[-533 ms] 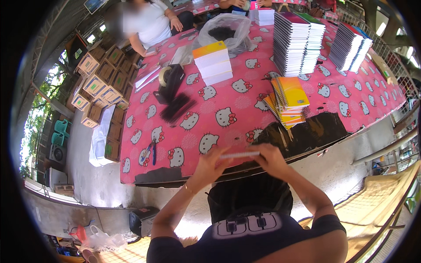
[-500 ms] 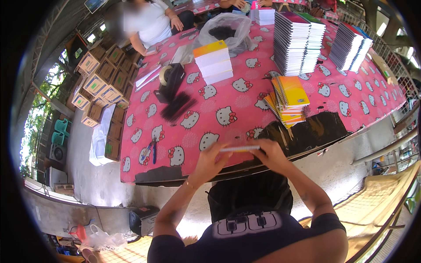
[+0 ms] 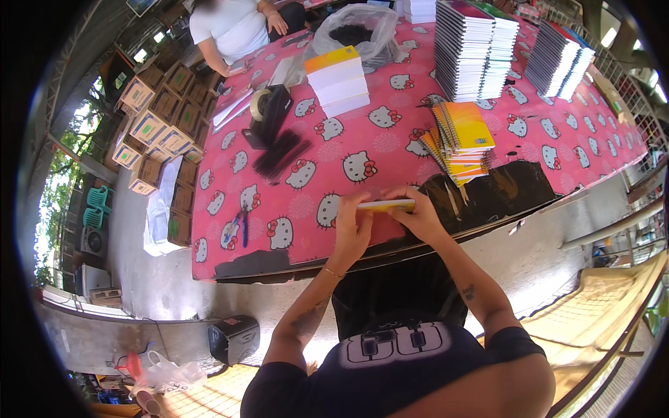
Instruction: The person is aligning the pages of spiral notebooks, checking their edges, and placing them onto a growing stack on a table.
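Observation:
Above the near edge of the table, a yellow-covered notebook (image 3: 385, 206) is held level, seen almost edge-on. My left hand (image 3: 353, 226) grips its left end and my right hand (image 3: 419, 217) grips its right end, with fingers closed round it. Whether a coil runs along its edge, I cannot tell. To the right, beyond my right hand, lies an uneven pile of spiral-bound yellow notebooks (image 3: 470, 132). A stack of unbound page blocks with a yellow top (image 3: 341, 83) stands farther off. Black binding coils (image 3: 282, 155) lie left of that stack, and cutting pliers (image 3: 244, 226) rest near the left edge.
A black tape dispenser (image 3: 270, 115) stands at the left, and a plastic bag of black coils (image 3: 355, 35) at the back. Tall notebook stacks (image 3: 468, 56) rise at the far right. Another person (image 3: 233, 35) sits across the table. Cardboard boxes (image 3: 164, 115) are piled on the floor.
Both hands have moved up and away from me with the notebook, farther over the table. The notebook has tilted so more of its yellow cover shows.

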Available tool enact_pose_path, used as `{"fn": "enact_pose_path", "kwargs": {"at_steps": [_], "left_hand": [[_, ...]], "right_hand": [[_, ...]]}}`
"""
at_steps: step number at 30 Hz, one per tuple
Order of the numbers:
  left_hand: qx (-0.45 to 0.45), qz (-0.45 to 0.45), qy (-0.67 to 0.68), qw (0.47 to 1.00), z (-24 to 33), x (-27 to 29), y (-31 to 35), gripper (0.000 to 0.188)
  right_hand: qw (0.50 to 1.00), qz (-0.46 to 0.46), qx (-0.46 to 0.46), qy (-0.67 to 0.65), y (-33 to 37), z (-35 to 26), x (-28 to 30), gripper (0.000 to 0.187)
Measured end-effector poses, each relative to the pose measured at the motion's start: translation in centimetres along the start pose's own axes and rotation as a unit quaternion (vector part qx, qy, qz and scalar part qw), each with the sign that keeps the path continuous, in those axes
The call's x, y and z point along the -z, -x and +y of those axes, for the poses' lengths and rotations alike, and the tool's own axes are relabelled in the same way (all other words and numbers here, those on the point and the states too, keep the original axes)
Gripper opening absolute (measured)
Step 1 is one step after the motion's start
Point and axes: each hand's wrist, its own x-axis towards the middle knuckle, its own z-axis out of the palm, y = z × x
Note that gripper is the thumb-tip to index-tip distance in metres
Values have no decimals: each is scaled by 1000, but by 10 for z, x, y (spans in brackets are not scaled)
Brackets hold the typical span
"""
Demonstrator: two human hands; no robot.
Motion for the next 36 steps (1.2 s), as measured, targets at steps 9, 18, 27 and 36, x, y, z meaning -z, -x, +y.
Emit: {"fn": "enact_pose_path", "kwargs": {"at_steps": [9,18,27,36], "left_hand": [[39,15,-333,942,-165,104,-101,23],[-86,-17,-439,894,-164,81,-104,22],[-60,30,-306,950,-95,80,-104,24],[37,-67,-27,997,9,57,-43,16]], "right_hand": [[999,-21,-47,-18,-4,-15,21,28],[997,-4,-75,-3,3,-13,31,26],[996,-5,-87,-6,5,-18,27,28],[997,-1,-73,13,2,-17,29,28]]}}
